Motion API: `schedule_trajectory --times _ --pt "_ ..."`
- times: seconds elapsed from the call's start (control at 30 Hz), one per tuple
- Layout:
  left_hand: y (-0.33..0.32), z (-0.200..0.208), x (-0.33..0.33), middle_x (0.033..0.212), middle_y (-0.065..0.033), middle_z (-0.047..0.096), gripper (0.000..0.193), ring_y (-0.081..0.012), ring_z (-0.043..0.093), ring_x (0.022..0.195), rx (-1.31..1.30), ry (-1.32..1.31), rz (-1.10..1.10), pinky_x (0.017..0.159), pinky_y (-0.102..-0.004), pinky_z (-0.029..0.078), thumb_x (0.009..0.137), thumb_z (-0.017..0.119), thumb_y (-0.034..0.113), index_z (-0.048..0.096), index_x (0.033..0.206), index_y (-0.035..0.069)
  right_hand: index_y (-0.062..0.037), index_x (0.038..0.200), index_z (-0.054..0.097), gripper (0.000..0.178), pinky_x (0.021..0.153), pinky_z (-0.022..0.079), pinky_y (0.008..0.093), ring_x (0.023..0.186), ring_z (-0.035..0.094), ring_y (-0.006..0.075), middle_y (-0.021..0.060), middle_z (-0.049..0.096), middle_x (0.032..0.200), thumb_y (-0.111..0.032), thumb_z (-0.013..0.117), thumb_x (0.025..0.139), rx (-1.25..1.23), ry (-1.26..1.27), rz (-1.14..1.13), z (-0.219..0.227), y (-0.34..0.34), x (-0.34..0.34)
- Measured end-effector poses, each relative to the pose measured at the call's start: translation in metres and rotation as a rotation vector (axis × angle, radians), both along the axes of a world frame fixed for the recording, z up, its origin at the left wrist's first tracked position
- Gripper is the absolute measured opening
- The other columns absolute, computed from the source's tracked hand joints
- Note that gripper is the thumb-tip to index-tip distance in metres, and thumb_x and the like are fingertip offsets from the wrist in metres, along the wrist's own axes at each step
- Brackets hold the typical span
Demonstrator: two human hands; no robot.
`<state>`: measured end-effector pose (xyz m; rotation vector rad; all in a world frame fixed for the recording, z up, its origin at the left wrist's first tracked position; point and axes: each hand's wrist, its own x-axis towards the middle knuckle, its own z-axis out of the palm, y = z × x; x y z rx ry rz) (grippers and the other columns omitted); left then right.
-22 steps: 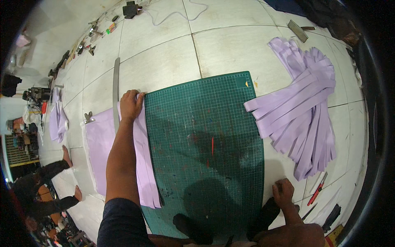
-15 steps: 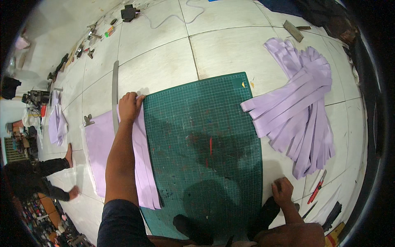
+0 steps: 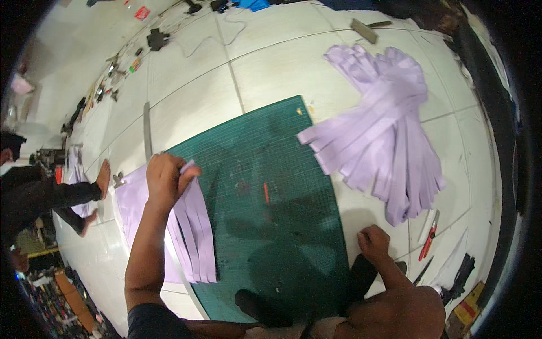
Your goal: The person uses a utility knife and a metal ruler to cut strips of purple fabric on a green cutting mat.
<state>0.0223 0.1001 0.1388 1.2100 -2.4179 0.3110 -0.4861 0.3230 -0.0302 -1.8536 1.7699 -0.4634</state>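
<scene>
- Fingers of the left hand point(image 3: 165, 178) pinch the lilac strips point(image 3: 197, 243) near their far ends, thumb against forefinger, with a scrap poking out between.
- These strips lie along the left side of the green mat point(image 3: 271, 214); their long axis runs away from the person, loose ends pointing back, slightly right.
- Grey bar point(image 3: 148, 133) passes under the left arm, roughly lengthwise with them.
- Right hand point(image 3: 374, 243) curls beside the mat; I cannot tell whether it encloses anything.
- Lilac bundle point(image 3: 389, 130) overlaps the mat's right edge, ends fanning left and nearer.
</scene>
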Motion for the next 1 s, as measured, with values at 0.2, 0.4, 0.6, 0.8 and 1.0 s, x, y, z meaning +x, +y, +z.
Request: schedule_trajectory --times 0.2,0.4,0.6,0.8,1.0 --pt "0.013 0.060 -0.122 0.067 -0.0062 0.051 0.044 -0.0271 0.049 0.058 0.058 0.134 -0.319 0.055 -0.0381 0.036 0.074 0.079 0.044 0.053 0.081 0.009 -0.0082 0.081 0.065 0.023 0.067 0.050 0.0475 0.073 0.062 0.0342 0.0118 0.062 0.080 -0.031 0.067 0.088 -0.009 -0.068 0.060 0.006 -0.010 0.002" --pt "-0.017 0.082 -0.269 0.066 -0.0020 0.051 0.042 -0.0211 0.051 0.058 0.005 0.191 -0.513 0.055 -0.0339 0.036 0.068 0.082 0.044 0.056 0.078 0.012 -0.0089 0.079 0.066 0.025 0.062 0.051 0.0441 0.069 0.063 0.0307 0.0106 0.061 0.074 -0.031 0.065 0.090 -0.093 -0.158 0.045 0.009 -0.009 -0.004" --pt "-0.086 0.086 -0.412 0.076 -0.0129 0.059 0.037 -0.0331 0.057 0.070 0.160 0.209 -0.475 0.061 -0.0406 0.043 0.079 0.077 0.037 0.061 0.086 0.005 -0.0086 0.080 0.066 0.028 0.063 0.051 0.0476 0.071 0.063 0.0337 0.0129 0.062 0.075 -0.033 0.061 0.093 0.026 -0.225 0.011 0.013 -0.006 -0.015" --pt "-0.165 0.052 -0.508 0.083 -0.0163 0.065 0.039 -0.0354 0.064 0.079 0.220 0.153 -0.390 0.068 -0.0434 0.049 0.087 0.070 0.042 0.063 0.090 0.004 -0.0119 0.078 0.067 0.024 0.057 0.049 0.0430 0.065 0.061 0.0294 0.0076 0.059 0.070 -0.033 0.067 0.089 0.075 -0.271 0.061 0.010 -0.013 -0.004" --pt "-0.226 -0.004 -0.574 0.085 -0.0171 0.067 0.043 -0.0365 0.065 0.081 0.264 0.074 -0.287 0.070 -0.0459 0.049 0.088 0.067 0.046 0.064 0.091 0.003 -0.0113 0.075 0.064 0.021 0.053 0.049 0.0416 0.061 0.061 0.0271 0.0072 0.058 0.066 -0.028 0.071 0.086 -0.018 -0.351 0.040 0.008 -0.008 -0.016"
